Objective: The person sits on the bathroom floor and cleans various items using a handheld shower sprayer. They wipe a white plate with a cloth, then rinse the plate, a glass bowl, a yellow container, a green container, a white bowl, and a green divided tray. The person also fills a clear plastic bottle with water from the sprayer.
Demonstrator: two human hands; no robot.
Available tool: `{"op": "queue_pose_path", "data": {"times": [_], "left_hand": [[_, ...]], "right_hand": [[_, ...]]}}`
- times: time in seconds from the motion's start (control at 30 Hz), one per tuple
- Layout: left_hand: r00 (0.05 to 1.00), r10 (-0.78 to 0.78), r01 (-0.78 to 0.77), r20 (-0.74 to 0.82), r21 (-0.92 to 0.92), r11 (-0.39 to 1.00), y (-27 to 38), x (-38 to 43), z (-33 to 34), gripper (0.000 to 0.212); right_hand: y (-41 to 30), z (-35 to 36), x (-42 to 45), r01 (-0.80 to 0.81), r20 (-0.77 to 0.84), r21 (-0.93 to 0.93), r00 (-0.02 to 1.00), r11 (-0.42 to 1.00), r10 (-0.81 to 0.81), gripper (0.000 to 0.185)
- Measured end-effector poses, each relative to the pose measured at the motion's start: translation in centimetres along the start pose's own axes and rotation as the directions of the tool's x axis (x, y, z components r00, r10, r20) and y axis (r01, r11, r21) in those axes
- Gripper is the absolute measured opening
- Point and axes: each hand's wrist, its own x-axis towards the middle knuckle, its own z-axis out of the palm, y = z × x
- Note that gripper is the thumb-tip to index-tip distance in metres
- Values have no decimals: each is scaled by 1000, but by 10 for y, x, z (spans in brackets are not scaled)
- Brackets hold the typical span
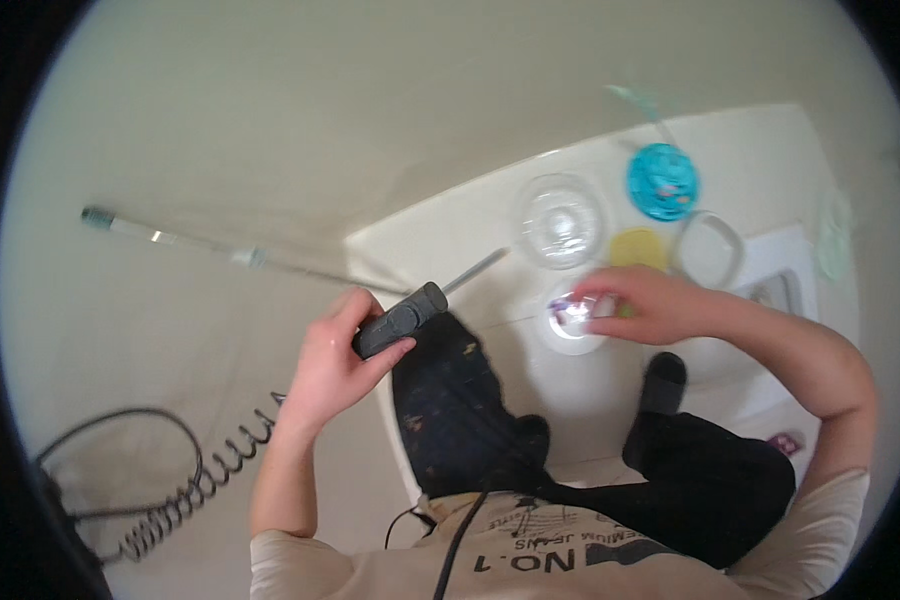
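My left hand [345, 360] grips a dark grey handheld device [401, 322] with a round knob-like part on its side. A thin grey rod [477, 271] reaches from beyond its end towards the upper right; whether the two are joined is unclear. Over a small round whitish dish [566, 341], my right hand [645, 304] has its thumb and forefinger apart. Purple bits [562, 309] show in that dish. Some small pinkish and green matter near the fingers is blurred, so I cannot tell whether the hand pinches anything.
Behind the dish stand a clear round bowl [559, 221], a turquoise container [663, 182], a yellow round piece [637, 249] and a whitish rounded-square container [709, 250]. At left are a long pole [195, 244] against the wall and a coiled black cord [172, 514]. My feet flank the floor tiles.
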Motion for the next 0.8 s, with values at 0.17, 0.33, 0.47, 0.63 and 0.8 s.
{"op": "queue_pose_path", "data": {"times": [0.17,0.33,0.47,0.63,0.8], "left_hand": [[956,76,63,283,-453,889,51,46,-21,28],[930,-45,309,365,-709,634,66,53,-27,30],[962,45,-55,-270,-29,998,56,53,-16,28],[554,691,-634,-464,303,711,51,-23,49,11],[993,-112,83,39,-905,418,13,25,132,44]], "right_hand": [[-76,1,23,132,-136,436,987,890,-80,70],[-117,46,79,302,-258,818,953,490,-157,57],[-129,54,134,567,-623,748,779,344,73,38],[-153,33,142,600,-511,702,800,-383,315,30],[-138,85,85,564,-516,793,823,-230,238,35]]}}
